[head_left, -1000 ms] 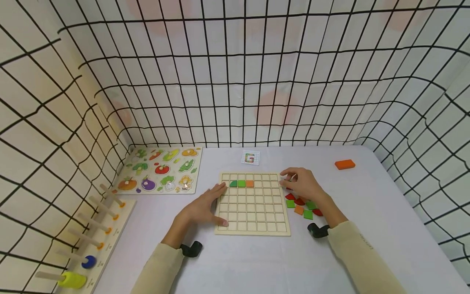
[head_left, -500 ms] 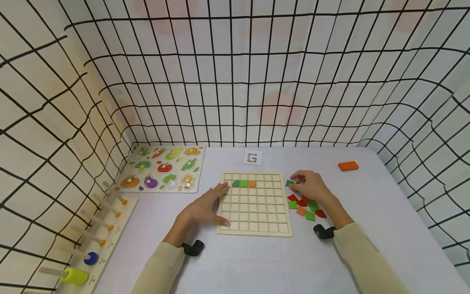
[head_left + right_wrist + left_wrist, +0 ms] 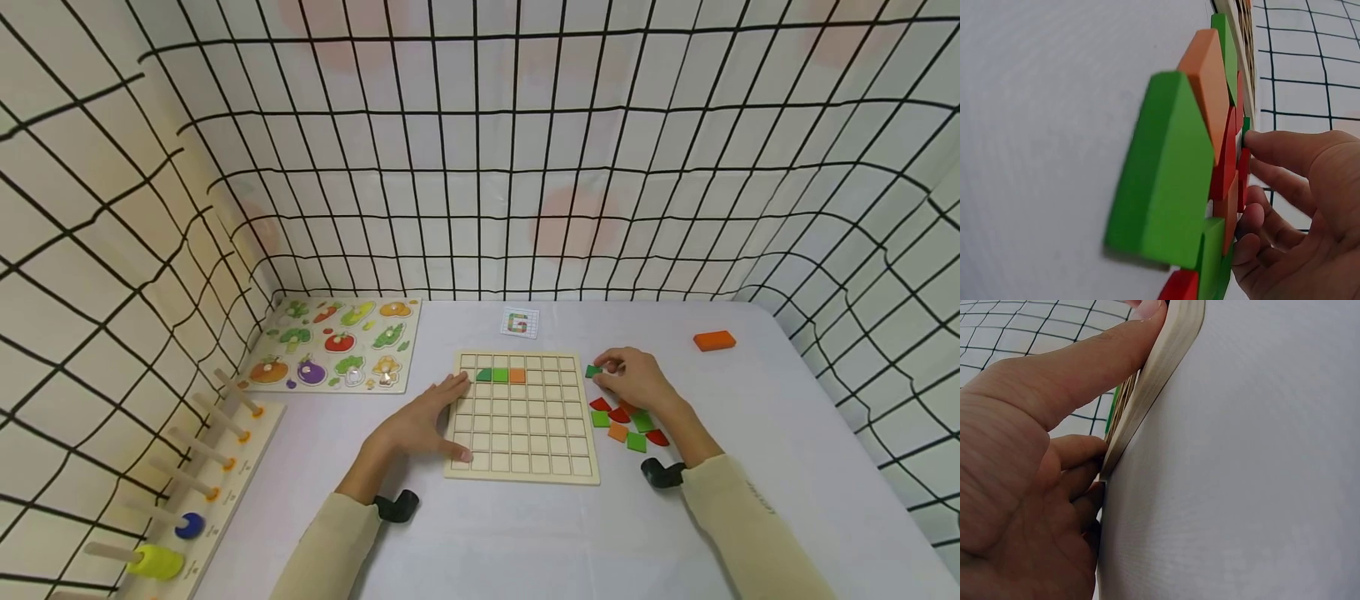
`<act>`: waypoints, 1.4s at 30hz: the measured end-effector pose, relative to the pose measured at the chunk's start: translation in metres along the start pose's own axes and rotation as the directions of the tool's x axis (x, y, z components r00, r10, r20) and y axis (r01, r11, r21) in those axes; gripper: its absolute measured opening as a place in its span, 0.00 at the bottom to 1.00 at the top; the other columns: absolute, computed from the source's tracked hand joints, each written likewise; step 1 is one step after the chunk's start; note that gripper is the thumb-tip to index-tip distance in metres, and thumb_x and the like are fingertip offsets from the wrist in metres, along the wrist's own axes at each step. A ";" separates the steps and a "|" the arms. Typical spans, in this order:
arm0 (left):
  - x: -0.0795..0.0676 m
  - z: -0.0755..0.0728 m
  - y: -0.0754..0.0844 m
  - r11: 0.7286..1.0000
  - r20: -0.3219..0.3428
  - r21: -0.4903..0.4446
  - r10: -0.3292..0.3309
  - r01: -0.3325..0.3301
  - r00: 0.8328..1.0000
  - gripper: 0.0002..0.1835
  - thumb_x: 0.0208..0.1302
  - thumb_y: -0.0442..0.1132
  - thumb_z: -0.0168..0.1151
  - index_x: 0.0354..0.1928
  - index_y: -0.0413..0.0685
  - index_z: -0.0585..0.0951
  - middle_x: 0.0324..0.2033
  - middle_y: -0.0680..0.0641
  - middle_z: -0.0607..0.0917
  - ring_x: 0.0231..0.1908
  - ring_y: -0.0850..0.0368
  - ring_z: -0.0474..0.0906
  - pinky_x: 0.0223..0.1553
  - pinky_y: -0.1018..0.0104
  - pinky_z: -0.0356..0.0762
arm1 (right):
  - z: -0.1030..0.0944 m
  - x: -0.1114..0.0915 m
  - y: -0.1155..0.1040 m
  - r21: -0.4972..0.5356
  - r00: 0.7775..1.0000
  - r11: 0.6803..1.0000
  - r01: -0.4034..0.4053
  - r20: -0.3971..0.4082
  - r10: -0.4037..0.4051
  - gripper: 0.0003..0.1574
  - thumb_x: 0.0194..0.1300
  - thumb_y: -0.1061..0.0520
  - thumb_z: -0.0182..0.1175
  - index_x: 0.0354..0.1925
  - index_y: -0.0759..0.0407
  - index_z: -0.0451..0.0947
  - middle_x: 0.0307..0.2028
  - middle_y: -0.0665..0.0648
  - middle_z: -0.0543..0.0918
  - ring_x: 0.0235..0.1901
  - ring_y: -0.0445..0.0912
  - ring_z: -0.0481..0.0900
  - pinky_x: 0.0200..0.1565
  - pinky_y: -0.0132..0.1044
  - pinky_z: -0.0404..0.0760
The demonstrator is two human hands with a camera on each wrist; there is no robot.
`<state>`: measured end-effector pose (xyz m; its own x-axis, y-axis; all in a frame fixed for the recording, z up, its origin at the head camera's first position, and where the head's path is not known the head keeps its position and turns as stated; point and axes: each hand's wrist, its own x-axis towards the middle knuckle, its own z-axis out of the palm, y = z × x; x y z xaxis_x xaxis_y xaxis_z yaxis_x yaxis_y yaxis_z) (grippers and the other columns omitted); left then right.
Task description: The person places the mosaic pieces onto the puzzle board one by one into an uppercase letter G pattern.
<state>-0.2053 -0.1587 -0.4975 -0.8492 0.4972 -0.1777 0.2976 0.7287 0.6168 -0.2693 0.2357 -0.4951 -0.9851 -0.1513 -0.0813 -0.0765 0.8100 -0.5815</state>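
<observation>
In the head view my left hand point(image 3: 411, 432) rests at the left edge of a pale wooden grid board point(image 3: 519, 475), fingers spread, thumb on the lower-left part. The left wrist view shows the thumb and fingers point(image 3: 1085, 450) against the board's side. In the board's second row sit a dark green rounded piece point(image 3: 484, 376), a light green square point(image 3: 500, 376) and an orange square point(image 3: 517, 376). Right of the board, my right hand point(image 3: 637, 383) pinches a dark green piece point(image 3: 592, 371) between thumb and finger. In the right wrist view the thumb point(image 3: 1279, 149) touches its edge.
Loose red, orange and green pieces point(image 3: 637, 442) lie below my right hand. Behind the board is a pattern card point(image 3: 519, 322); an orange block point(image 3: 714, 341) lies far right. A vegetable puzzle point(image 3: 330, 358) and a peg stand point(image 3: 225, 500) are at left. Black netting surrounds the table.
My right hand has drawn back slightly right from the board's edge, and the dark green piece at its fingertips has come into sight. The left hand stays on the board. The view shifts slightly.
</observation>
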 end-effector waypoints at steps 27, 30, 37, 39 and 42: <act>0.000 0.002 0.000 1.000 0.002 -0.017 0.000 0.000 1.000 0.65 0.46 0.59 0.83 0.82 0.53 0.55 0.83 0.56 0.49 0.83 0.53 0.39 0.83 0.50 0.40 | 0.004 0.005 -0.005 0.001 0.999 0.999 -0.042 0.003 0.042 0.22 0.68 0.47 0.66 0.51 0.61 0.80 0.38 0.58 0.76 0.37 0.50 0.72 0.32 0.36 0.71; 0.000 0.003 -0.001 1.000 0.001 -0.017 0.002 -0.002 1.000 0.65 0.45 0.59 0.83 0.82 0.53 0.55 0.83 0.56 0.49 0.83 0.53 0.40 0.83 0.50 0.40 | 0.004 0.005 -0.006 0.009 0.999 0.999 -0.037 -0.001 0.037 0.22 0.68 0.52 0.63 0.55 0.62 0.80 0.40 0.59 0.77 0.38 0.51 0.73 0.34 0.37 0.72; 0.001 0.001 -0.001 1.000 -0.004 0.001 -0.001 0.001 1.000 0.65 0.45 0.60 0.83 0.82 0.54 0.55 0.83 0.57 0.49 0.83 0.54 0.40 0.83 0.51 0.41 | 0.003 0.003 0.000 -0.001 0.998 0.998 -0.062 -0.024 0.062 0.28 0.67 0.45 0.67 0.55 0.63 0.78 0.42 0.60 0.77 0.42 0.53 0.73 0.39 0.39 0.72; 0.001 0.001 0.000 1.000 -0.003 0.003 -0.002 0.002 1.000 0.65 0.46 0.60 0.83 0.82 0.54 0.55 0.83 0.57 0.49 0.83 0.54 0.40 0.83 0.52 0.41 | 0.002 0.003 0.001 0.008 0.997 0.998 -0.063 -0.033 0.063 0.26 0.67 0.45 0.68 0.53 0.62 0.80 0.42 0.61 0.78 0.43 0.53 0.73 0.41 0.39 0.73; 0.000 0.000 0.000 1.000 0.000 0.001 -0.008 0.008 1.000 0.65 0.45 0.59 0.83 0.82 0.54 0.55 0.83 0.57 0.49 0.83 0.54 0.40 0.83 0.52 0.41 | 0.002 0.002 0.001 0.025 0.998 0.998 -0.051 -0.039 0.052 0.23 0.68 0.47 0.67 0.52 0.63 0.82 0.44 0.62 0.81 0.43 0.54 0.74 0.43 0.40 0.76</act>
<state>-0.2054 -0.1583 -0.4975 -0.8513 0.4918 -0.1826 0.2917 0.7330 0.6145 -0.2711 0.2355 -0.4975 -0.9930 -0.0869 -0.0796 -0.0224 0.8019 -0.5970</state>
